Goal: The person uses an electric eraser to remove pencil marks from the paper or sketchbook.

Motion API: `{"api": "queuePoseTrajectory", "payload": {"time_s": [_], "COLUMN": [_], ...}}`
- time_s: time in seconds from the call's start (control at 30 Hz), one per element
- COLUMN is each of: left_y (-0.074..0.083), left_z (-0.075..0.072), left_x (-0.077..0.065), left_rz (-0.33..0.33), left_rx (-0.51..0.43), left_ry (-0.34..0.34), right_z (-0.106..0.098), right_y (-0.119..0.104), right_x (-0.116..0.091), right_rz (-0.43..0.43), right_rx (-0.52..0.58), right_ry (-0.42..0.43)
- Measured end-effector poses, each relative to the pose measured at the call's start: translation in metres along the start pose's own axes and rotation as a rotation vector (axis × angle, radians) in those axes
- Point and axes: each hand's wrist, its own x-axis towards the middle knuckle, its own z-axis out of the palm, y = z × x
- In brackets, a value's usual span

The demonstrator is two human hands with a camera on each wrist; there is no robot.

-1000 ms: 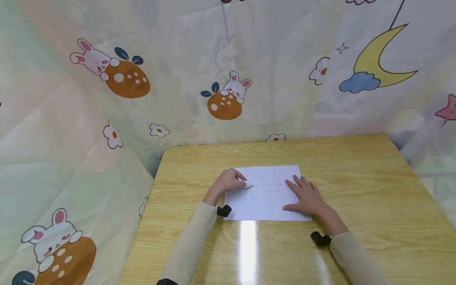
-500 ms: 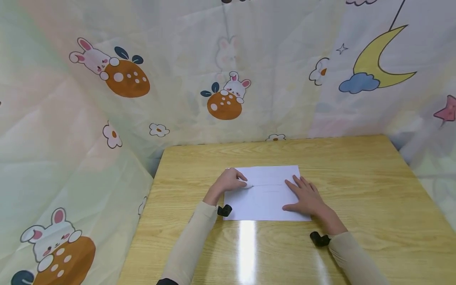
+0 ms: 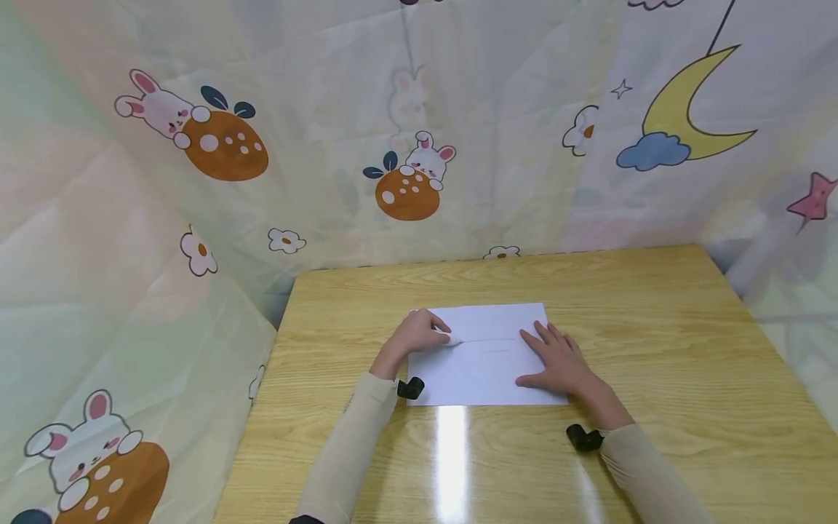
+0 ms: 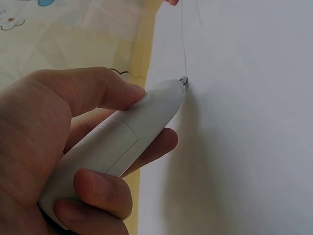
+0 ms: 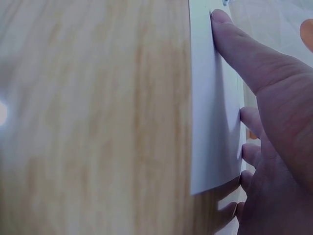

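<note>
My left hand [image 3: 415,332] grips a thick white pen [image 4: 110,139], thumb and fingers wrapped around its smooth body. The pen's small metal tip meets the white sheet of paper [image 3: 484,382] at the left end of a thin grey line [image 3: 487,340]. Below that runs a shorter, fainter line [image 3: 496,351]. On the paper's right side my right hand [image 3: 561,366] rests with its fingers spread. In the right wrist view, its thumb [image 5: 247,49] lies on the paper's surface, and the other fingertips are partly hidden.
The paper lies on a wood-grain table [image 3: 668,349], with a bright light reflection in front of it. A patterned cloth [image 3: 327,160] with rabbits and a moon hangs behind and along the sides. Black wrist cameras [image 3: 410,388] sit at both wrists.
The head view has shifted slightly, so everything sits a little further left. Both hands and the pen tip keep their places on the paper.
</note>
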Motion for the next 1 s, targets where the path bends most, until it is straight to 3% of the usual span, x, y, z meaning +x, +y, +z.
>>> {"api": "queuePoseTrajectory", "payload": {"time_s": [0.27, 0.43, 0.63, 0.87, 1.0], "left_y": [0.0040, 0.0034, 0.0059, 0.0033, 0.0032], "left_z": [0.0029, 0.0033, 0.0030, -0.0005, -0.0012], "left_x": [0.0039, 0.0034, 0.0055, 0.0031, 0.0031], "left_rz": [0.017, -0.007, 0.044, -0.004, 0.008], "left_rx": [0.007, 0.003, -0.028, -0.020, -0.035], "left_ry": [-0.006, -0.014, -0.030, -0.033, -0.038], "right_z": [-0.0019, -0.0039, -0.0041, -0.0036, -0.0043], "right_y": [0.0000, -0.0026, -0.0041, -0.0045, -0.0043], "right_x": [-0.0011, -0.0033, -0.0054, -0.0056, -0.0047], "right_rz": [0.008, -0.005, -0.010, -0.023, -0.018], "right_rx": [-0.002, 0.002, -0.004, 0.010, 0.008], "right_ry": [0.002, 0.014, 0.027, 0.036, 0.030]}}
